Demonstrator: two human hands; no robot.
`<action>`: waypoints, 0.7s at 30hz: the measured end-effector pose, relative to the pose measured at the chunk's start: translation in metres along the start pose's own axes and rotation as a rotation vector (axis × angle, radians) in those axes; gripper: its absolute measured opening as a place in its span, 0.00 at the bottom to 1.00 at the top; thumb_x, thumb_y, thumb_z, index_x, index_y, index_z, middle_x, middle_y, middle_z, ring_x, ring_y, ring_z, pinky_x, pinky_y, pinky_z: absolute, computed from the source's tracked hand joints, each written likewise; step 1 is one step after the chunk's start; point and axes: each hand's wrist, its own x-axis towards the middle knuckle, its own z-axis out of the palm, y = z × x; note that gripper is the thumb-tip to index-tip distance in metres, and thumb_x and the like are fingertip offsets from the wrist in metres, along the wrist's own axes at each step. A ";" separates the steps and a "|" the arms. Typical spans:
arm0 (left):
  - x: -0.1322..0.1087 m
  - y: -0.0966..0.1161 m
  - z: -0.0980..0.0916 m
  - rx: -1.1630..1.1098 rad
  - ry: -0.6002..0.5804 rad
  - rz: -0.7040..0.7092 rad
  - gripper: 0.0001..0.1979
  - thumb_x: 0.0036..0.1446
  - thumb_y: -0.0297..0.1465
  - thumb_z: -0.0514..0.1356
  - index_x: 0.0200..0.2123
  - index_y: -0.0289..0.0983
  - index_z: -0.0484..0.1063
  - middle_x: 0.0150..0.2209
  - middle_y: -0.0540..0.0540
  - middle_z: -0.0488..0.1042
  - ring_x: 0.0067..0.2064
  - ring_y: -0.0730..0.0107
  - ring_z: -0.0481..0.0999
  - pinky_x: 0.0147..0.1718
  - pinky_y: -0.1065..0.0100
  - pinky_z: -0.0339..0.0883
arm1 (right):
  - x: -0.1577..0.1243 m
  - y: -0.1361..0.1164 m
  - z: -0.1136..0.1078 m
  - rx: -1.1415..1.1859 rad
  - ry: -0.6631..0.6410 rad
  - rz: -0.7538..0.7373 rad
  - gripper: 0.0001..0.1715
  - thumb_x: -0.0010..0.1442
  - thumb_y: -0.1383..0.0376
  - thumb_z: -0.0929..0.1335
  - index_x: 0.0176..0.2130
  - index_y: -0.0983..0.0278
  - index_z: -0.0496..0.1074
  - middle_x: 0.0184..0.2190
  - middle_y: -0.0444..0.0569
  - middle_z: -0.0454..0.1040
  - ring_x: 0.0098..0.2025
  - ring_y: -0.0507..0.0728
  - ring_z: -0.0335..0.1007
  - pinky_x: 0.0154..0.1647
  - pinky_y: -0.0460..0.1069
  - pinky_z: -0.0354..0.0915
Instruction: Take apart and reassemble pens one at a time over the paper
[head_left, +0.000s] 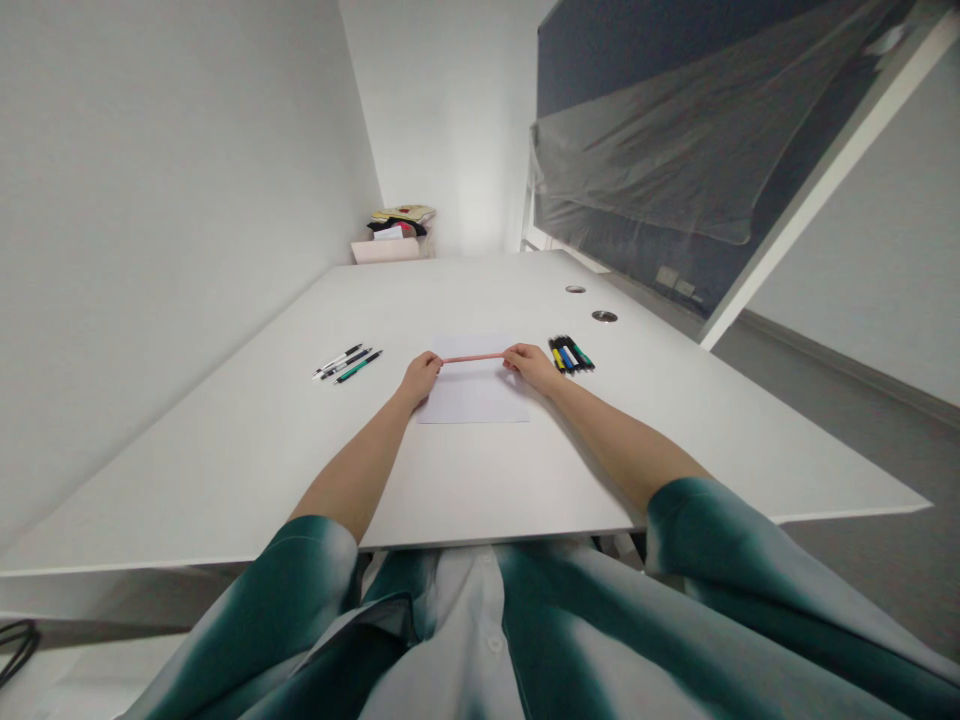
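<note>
A thin pink pencil (472, 357) is held level just above a white sheet of paper (474, 398) on the white table (247, 440). My left hand (420, 377) pinches its left end with closed fingers. My right hand (529, 363) pinches the right end the same way. Both hands hover over the top part of the sheet. Three pens (348, 363) lie in a row to the left of my left hand. A bunch of several coloured markers (570, 354) lies just right of my right hand.
Two round cable holes (604, 316) sit in the table behind the markers. A pink box with stacked items (396, 240) stands at the far end by the wall. A dark panel wrapped in plastic film (675, 150) rises on the right.
</note>
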 end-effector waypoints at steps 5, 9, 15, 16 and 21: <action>0.000 0.000 0.000 0.011 -0.007 0.000 0.09 0.56 0.31 0.54 0.23 0.38 0.66 0.23 0.51 0.65 0.29 0.68 0.63 0.30 0.67 0.56 | -0.001 -0.001 0.000 0.002 0.008 -0.003 0.13 0.52 0.57 0.72 0.26 0.65 0.72 0.24 0.48 0.73 0.27 0.52 0.63 0.34 0.49 0.60; 0.001 -0.003 0.000 0.016 0.000 0.017 0.10 0.56 0.31 0.54 0.23 0.38 0.66 0.23 0.51 0.66 0.30 0.68 0.64 0.31 0.67 0.56 | -0.001 -0.001 0.000 0.005 0.002 -0.001 0.13 0.52 0.57 0.72 0.26 0.65 0.72 0.23 0.47 0.73 0.27 0.52 0.63 0.33 0.48 0.60; 0.001 -0.005 0.000 0.022 -0.001 0.039 0.10 0.56 0.32 0.53 0.24 0.38 0.67 0.24 0.50 0.67 0.30 0.68 0.64 0.31 0.67 0.57 | -0.002 -0.003 -0.001 -0.017 -0.001 -0.014 0.16 0.52 0.55 0.72 0.25 0.64 0.71 0.22 0.47 0.72 0.27 0.52 0.63 0.34 0.49 0.61; 0.001 -0.005 0.000 0.020 -0.002 0.039 0.10 0.56 0.32 0.53 0.24 0.38 0.67 0.23 0.50 0.67 0.30 0.68 0.64 0.31 0.67 0.57 | -0.003 -0.003 -0.001 -0.023 -0.002 -0.017 0.16 0.52 0.54 0.72 0.25 0.64 0.71 0.22 0.47 0.72 0.27 0.52 0.63 0.34 0.49 0.61; 0.000 -0.005 0.000 0.008 0.001 0.035 0.11 0.57 0.33 0.53 0.24 0.38 0.67 0.23 0.50 0.67 0.30 0.67 0.65 0.31 0.67 0.58 | -0.003 -0.003 -0.001 -0.037 -0.005 -0.024 0.19 0.52 0.52 0.72 0.25 0.64 0.71 0.22 0.47 0.72 0.27 0.52 0.62 0.33 0.49 0.60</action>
